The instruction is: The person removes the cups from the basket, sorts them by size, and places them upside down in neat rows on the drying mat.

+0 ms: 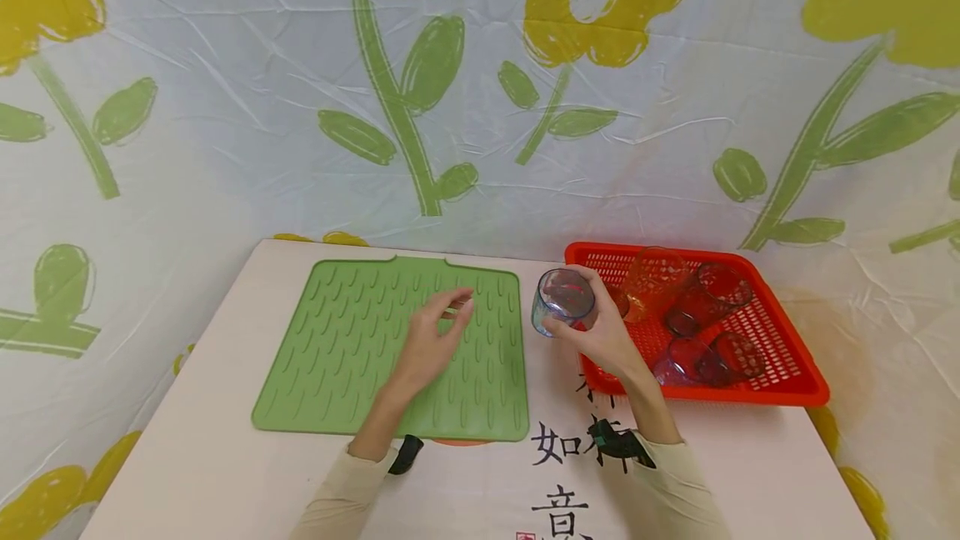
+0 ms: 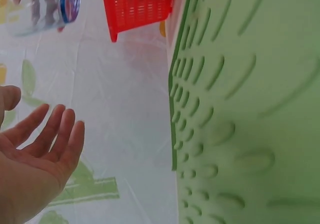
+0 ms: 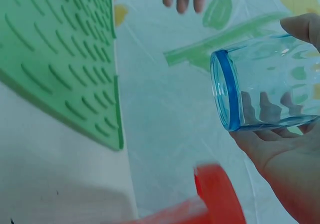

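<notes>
A clear bluish drinking glass [image 1: 564, 300] is held up by my right hand [image 1: 603, 336], between the green mat and the red basket. In the right wrist view the thumb lies on one side of the glass [image 3: 270, 83] and the fingers wrap the other; its thick blue base faces the mat. My left hand [image 1: 437, 336] hovers over the green drying mat [image 1: 360, 340] with nothing in it. Its fingers look loosely bent and spread apart in the left wrist view, where the left hand [image 2: 45, 159] is apart from the glass [image 2: 42, 6].
A red plastic basket [image 1: 750, 394] stands at the right of the table, with several glasses in it, among them an amber one [image 1: 654, 277] and a dark reddish one [image 1: 705, 298]. Black characters [image 1: 557, 444] mark the white tabletop. A flowered cloth [image 1: 480, 132] hangs behind.
</notes>
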Motion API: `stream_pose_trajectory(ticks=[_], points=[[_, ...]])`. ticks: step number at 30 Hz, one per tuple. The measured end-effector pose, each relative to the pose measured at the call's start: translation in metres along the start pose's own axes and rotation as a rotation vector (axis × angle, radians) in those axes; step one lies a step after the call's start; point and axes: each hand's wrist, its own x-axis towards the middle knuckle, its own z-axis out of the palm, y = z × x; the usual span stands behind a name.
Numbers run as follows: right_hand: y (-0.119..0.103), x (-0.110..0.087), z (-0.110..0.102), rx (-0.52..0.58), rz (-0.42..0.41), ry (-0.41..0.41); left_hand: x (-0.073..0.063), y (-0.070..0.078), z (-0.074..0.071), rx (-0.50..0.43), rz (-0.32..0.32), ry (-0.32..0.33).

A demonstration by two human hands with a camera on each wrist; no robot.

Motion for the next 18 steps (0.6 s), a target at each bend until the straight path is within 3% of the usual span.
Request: stream_pose_trajectory(ticks=[5,11,18], points=[[0.001,0.006,0.015,0.093,0.004,-0.023,0.0,-0.001,0.01,-0.064,0.004,-0.012],[0.005,0.013,0.029,0.226,-0.02,-0.061,-0.002,0.001,0.022,-0.103,0.009,-0.105],[0.009,0.018,0.044,0.251,-0.072,-0.082,-0.004,0.0,0.035,-0.122,0.029,-0.152]])
